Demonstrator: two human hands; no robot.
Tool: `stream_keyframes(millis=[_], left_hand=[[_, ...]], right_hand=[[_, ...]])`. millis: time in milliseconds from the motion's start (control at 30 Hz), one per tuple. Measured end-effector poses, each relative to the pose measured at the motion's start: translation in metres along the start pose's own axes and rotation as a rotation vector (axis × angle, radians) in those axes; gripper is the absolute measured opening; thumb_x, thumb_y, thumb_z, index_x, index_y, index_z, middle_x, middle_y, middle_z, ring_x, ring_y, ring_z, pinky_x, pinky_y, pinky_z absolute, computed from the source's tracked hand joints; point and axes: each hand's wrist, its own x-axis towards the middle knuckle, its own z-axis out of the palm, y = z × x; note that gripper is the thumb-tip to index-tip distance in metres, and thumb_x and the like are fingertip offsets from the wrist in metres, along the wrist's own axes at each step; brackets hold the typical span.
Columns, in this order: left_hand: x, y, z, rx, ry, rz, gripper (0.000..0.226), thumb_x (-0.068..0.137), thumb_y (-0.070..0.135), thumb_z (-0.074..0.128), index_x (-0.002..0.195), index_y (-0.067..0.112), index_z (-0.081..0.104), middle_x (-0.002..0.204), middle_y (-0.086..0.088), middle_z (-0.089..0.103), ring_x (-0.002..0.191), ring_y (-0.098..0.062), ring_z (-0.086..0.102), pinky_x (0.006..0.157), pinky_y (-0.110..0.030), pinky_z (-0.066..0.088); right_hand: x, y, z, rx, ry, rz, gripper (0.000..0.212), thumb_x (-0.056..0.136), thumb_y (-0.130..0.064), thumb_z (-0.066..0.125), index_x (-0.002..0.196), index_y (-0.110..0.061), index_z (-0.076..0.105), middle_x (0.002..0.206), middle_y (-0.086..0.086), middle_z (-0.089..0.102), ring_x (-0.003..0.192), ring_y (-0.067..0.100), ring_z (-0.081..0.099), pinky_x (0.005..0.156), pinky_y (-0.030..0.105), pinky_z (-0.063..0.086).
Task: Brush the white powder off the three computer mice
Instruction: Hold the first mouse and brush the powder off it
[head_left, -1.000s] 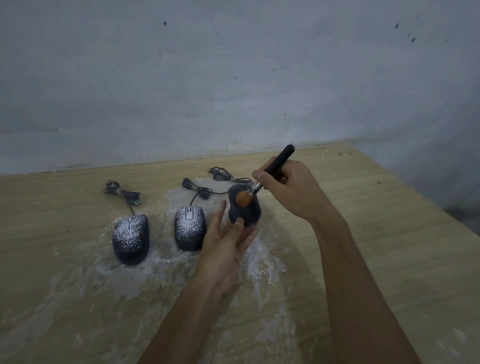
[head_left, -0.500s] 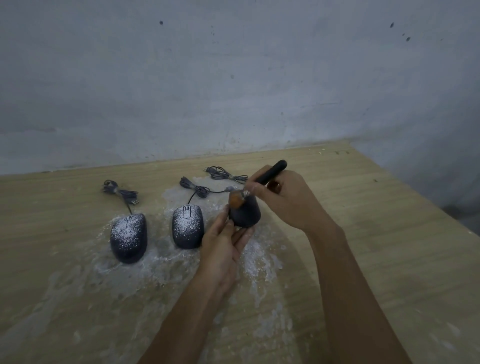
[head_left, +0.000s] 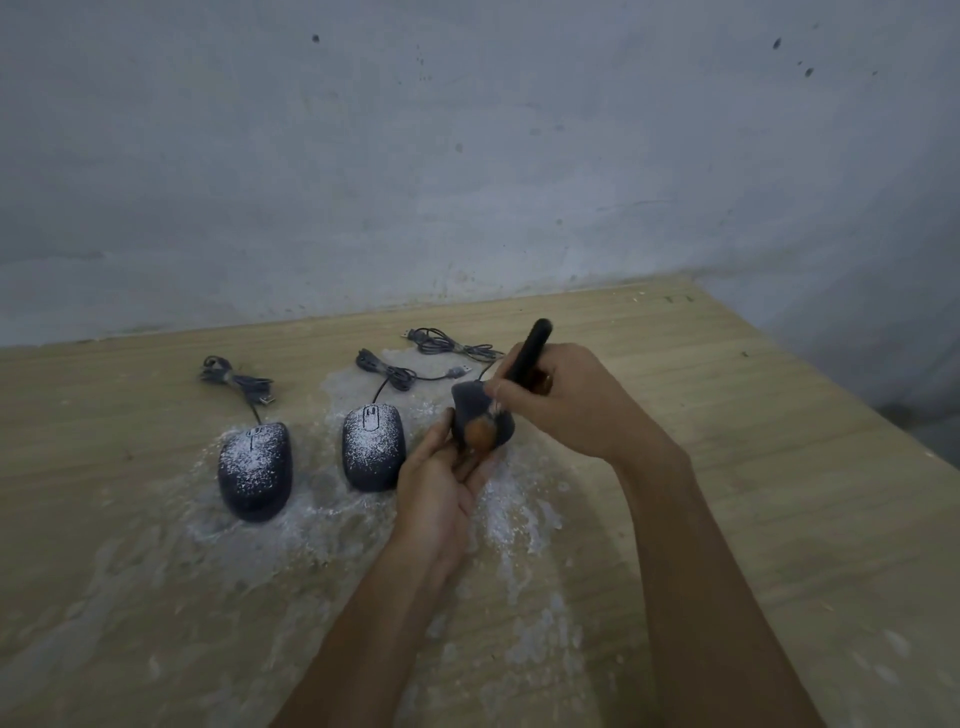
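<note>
Three dark corded mice are on the wooden table. The left mouse (head_left: 254, 470) and the middle mouse (head_left: 372, 447) lie flat, speckled with white powder. The right mouse (head_left: 470, 402) is tilted up off the table, and my left hand (head_left: 441, 499) holds its near end from below. My right hand (head_left: 569, 400) grips a black-handled brush (head_left: 524, 358). Its orange bristles (head_left: 479, 432) press on the near part of the tilted mouse, which looks mostly free of powder.
White powder (head_left: 509, 519) is spread over the table (head_left: 779, 493) around and in front of the mice. Coiled cables (head_left: 239, 382) lie behind the mice near the grey wall (head_left: 467, 156). The table's right edge runs diagonally at far right.
The brush swept from the far end of the tilted mouse down to its near end, and its handle swung more upright. My left hand kept holding the mouse.
</note>
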Motion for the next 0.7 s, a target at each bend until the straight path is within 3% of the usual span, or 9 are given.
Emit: stream_keyframes(millis=[100,233,333,400,500,700], left_hand=[[-0.003,0.001,0.002,-0.006,0.005,-0.010,0.046,0.101,-0.007,0.034,0.144,0.006,0.045,0.127,-0.025,0.063,0.112,-0.037,0.066,0.094,-0.042,0.055],[-0.006,0.002,0.002,0.045,-0.007,0.010,0.043,0.103,-0.004,0.033,0.143,0.007,0.045,0.122,-0.022,0.065,0.106,-0.030,0.069,0.081,-0.031,0.060],[-0.006,0.001,0.004,0.090,-0.005,0.019,0.043,0.105,0.000,0.033,0.146,0.007,0.042,0.125,-0.020,0.064,0.108,-0.031,0.068,0.085,-0.031,0.058],[-0.006,-0.002,0.004,0.170,-0.016,0.059,0.044,0.105,0.001,0.034,0.147,0.008,0.040,0.126,-0.016,0.063,0.107,-0.025,0.068,0.085,-0.027,0.059],[-0.008,-0.005,0.006,0.309,-0.035,0.115,0.046,0.104,-0.002,0.035,0.148,0.010,0.040,0.137,-0.012,0.057,0.115,-0.021,0.064,0.093,-0.027,0.055],[-0.008,-0.006,0.009,0.631,-0.041,0.198,0.048,0.101,-0.004,0.043,0.147,0.009,0.042,0.140,-0.006,0.055,0.122,-0.020,0.059,0.103,-0.035,0.050]], right_hand=[[-0.003,0.005,-0.005,-0.009,0.009,0.016,0.012,0.094,-0.034,0.067,0.087,-0.025,0.072,0.067,0.011,0.061,0.055,0.018,0.050,0.052,0.033,0.039],[-0.015,0.020,-0.010,-0.013,0.045,0.115,0.017,0.093,-0.026,0.068,0.082,-0.012,0.069,0.063,0.001,0.059,0.052,0.008,0.050,0.053,0.027,0.043],[-0.018,0.032,-0.014,0.113,0.285,0.145,0.013,0.094,-0.023,0.068,0.082,-0.017,0.069,0.058,-0.008,0.055,0.047,0.002,0.046,0.048,0.018,0.037],[-0.018,0.037,-0.014,0.185,0.393,0.159,0.012,0.094,-0.023,0.068,0.083,-0.019,0.070,0.060,-0.004,0.056,0.050,0.005,0.046,0.049,0.021,0.036],[-0.018,0.043,-0.009,0.227,0.452,0.180,0.016,0.095,-0.024,0.067,0.080,-0.023,0.068,0.065,0.005,0.058,0.055,0.012,0.048,0.052,0.027,0.038],[-0.021,0.052,-0.005,0.306,0.505,0.263,0.015,0.095,-0.026,0.067,0.085,-0.016,0.071,0.068,0.008,0.059,0.054,0.011,0.047,0.051,0.025,0.038]])
